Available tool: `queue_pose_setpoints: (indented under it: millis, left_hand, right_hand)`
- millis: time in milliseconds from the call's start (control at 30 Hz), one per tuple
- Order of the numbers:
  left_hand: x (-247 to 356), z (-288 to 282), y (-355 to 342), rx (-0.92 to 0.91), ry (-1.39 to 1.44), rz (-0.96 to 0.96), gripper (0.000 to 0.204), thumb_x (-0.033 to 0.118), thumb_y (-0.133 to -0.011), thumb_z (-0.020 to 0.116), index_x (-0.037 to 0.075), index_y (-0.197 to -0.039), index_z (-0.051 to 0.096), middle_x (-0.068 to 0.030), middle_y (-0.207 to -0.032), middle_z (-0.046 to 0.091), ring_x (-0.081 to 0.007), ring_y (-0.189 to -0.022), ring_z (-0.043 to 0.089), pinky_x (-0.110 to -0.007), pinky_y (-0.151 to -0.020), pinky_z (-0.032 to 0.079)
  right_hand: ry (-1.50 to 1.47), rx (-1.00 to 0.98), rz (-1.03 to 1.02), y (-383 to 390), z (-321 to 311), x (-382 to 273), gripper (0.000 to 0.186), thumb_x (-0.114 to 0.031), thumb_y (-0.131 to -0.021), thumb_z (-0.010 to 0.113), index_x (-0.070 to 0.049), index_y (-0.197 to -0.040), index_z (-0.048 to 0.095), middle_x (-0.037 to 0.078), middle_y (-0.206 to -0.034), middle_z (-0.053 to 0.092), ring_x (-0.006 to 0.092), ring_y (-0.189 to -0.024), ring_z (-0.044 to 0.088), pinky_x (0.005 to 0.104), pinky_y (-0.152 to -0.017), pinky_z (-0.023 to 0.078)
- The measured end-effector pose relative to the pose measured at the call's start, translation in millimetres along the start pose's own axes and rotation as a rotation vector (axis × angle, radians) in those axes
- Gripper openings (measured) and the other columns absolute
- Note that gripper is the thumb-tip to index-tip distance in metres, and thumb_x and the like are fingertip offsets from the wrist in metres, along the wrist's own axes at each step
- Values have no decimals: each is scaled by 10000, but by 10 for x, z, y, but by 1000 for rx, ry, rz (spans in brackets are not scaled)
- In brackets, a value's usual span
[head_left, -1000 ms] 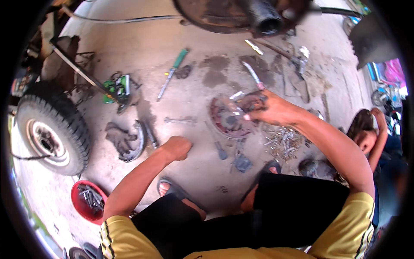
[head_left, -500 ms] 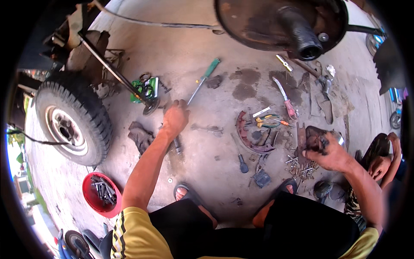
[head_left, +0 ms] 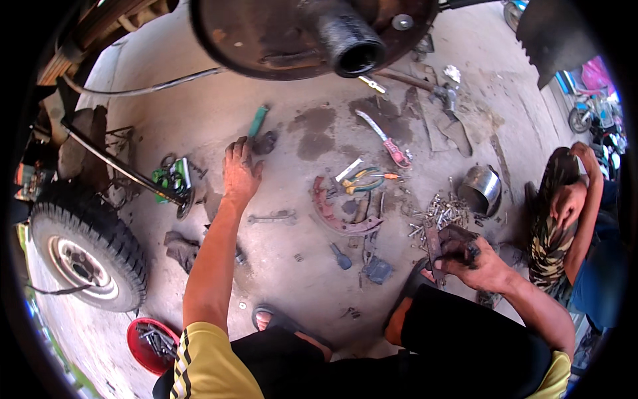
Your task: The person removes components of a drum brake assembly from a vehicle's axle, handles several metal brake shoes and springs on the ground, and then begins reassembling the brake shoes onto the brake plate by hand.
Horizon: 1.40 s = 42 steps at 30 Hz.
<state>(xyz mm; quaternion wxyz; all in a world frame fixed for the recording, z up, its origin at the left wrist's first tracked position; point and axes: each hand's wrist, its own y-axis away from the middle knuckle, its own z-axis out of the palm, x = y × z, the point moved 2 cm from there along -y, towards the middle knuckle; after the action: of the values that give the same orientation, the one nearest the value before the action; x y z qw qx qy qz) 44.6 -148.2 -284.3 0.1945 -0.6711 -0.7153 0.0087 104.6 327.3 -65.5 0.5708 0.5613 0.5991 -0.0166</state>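
My left hand (head_left: 240,171) reaches out over the floor with its fingers stretched, at the near end of a green-handled screwdriver (head_left: 258,121). The shaft is hidden by the hand, and I cannot tell whether they touch. My right hand (head_left: 480,267), blackened with grease, is closed round a flat, rusty metal piece (head_left: 432,246) beside my right foot. Just beyond it lies a pile of bolts (head_left: 438,216) next to a silver metal can (head_left: 484,185). Between my hands, a curved rusty brake shoe (head_left: 327,214) rests on the floor, with yellow-handled pliers (head_left: 364,181) beside it.
A large rusty round plate with a tube (head_left: 349,46) overhangs the far side. At left are a wheel (head_left: 86,266) and a red bowl of bolts (head_left: 149,349). A pink-handled knife (head_left: 392,147), a wrench (head_left: 271,217) and a hammer (head_left: 438,93) lie about. Another person (head_left: 565,206) sits at right.
The view has swung rightward. My left hand has moved farther out along the screwdriver, its fingers now extended. My right hand has drawn nearer with the rusty piece, uncovering the can and more bolts.
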Motion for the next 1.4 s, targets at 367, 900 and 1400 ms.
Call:
queue_pose_setpoints:
  millis: [367,900,1400]
  left_hand:
    - [42,327,-102,62,103,129,672,107,-762,725,18,-1376,468,-181,-1469,434,-440,-1331,387,-541,-1100,354]
    - [899,-75,335,-235,473,146,234,9,-884,625,-7,-1116,650,-189,-1074,654,-387,-1033,612,-430,-939,494]
    - [1244,-760,-478,-708,-13,272,285,116,-886,699,55,-1164,688,-167,-1116,709,-319,-985,699,-403,-856,563]
  right_hand:
    - [435,107,-160,399,-102,-584,203,-100,-876,716,-48,-1053,629,126,-848,632,331,-708,636,404,-625,502]
    - [-565,503,-215,-544,63,401,353,-3,-916,691,39,-1245,569,77,-1033,690,136,-951,650,295,-849,536]
    - [-706,638,-221,-729,-86,849,140,-60,-938,686,-6,-1050,621,51,-922,667,143,-833,631,314,-753,520]
